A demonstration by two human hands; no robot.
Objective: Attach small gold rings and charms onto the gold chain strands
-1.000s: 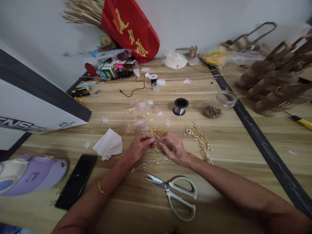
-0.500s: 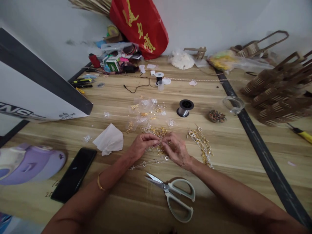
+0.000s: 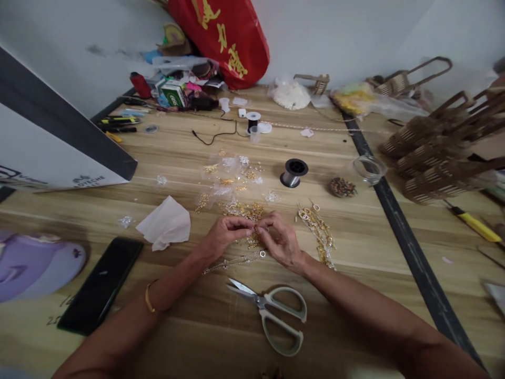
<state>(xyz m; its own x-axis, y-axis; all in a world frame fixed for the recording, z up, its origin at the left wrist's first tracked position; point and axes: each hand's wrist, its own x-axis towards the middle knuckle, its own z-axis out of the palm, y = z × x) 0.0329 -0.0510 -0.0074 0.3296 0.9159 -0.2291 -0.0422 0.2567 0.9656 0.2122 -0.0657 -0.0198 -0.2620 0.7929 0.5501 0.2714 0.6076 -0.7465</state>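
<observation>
My left hand (image 3: 229, 232) and my right hand (image 3: 281, 239) meet fingertip to fingertip over a pile of gold and silver beads (image 3: 246, 210). Both are closed in a pinch; what sits between the fingers is too small to make out. Just below them lies a silver chain (image 3: 232, 261) with a ring at its right end. To the right of my right hand rests a bunch of gold and silver chains (image 3: 321, 234). White-handled scissors (image 3: 260, 302) lie nearer to me, blades pointing left and slightly apart.
Small bags of findings (image 3: 226, 179) spread beyond the pile. Behind stand a wire spool (image 3: 294, 172) and a dish of dark beads (image 3: 342, 187). On the left are a white paper (image 3: 165, 223), a black phone (image 3: 100, 284) and a large box (image 3: 59, 142). Brown baskets (image 3: 430, 158) stand right.
The whole view has shifted, so things on the table appear further left. My hands stay pinched together over the beads, with the right fingers slightly altered.
</observation>
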